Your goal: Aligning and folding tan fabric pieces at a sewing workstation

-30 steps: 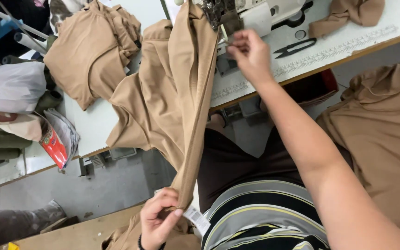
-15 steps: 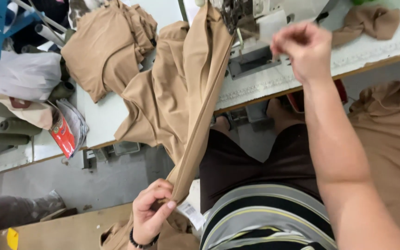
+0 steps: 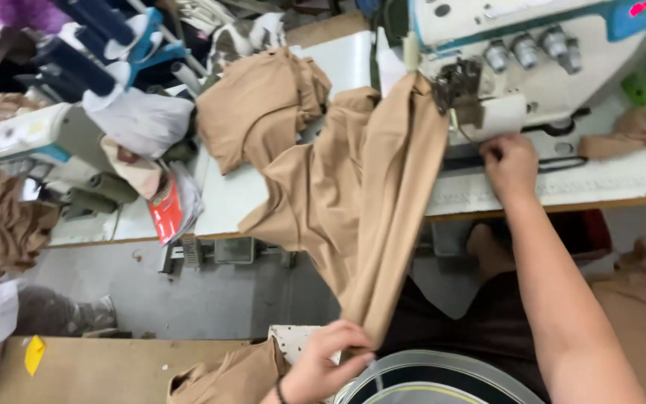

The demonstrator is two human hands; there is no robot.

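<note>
- The left hand (image 3: 323, 366), low in the view near the person's lap, has its grip pinched shut on the lower end of the tan fabric piece (image 3: 383, 202), drawing it down off the desk (image 3: 226, 198).
- That tan fabric piece runs as a long folded strip from the left hand up over the desk edge to the presser foot (image 3: 457, 86) of the sewing machine (image 3: 532, 52), where its upper end sits at or under the foot; whether it is clamped there cannot be told.
- The right hand (image 3: 510, 166) rests on the desk just in front of the sewing machine, to the right of the cloth. Its fingers are curled in a narrow grip; whether they hold anything small is not visible.
- As a judgement: the strip is stretched between foot and lap, so the piece seems lined up at the machine, with most of its length not yet fed through.
- A second heap of tan cloth (image 3: 263, 105) lies bunched on the desk to the left, touching the stretched piece; more tan cloth (image 3: 637, 131) lies to the right of the machine, and another bundle (image 3: 226, 378) hangs by the left hand.
- A red-and-white packet (image 3: 167, 213) sits at the desk's left edge beside a white bag (image 3: 140, 120).
</note>
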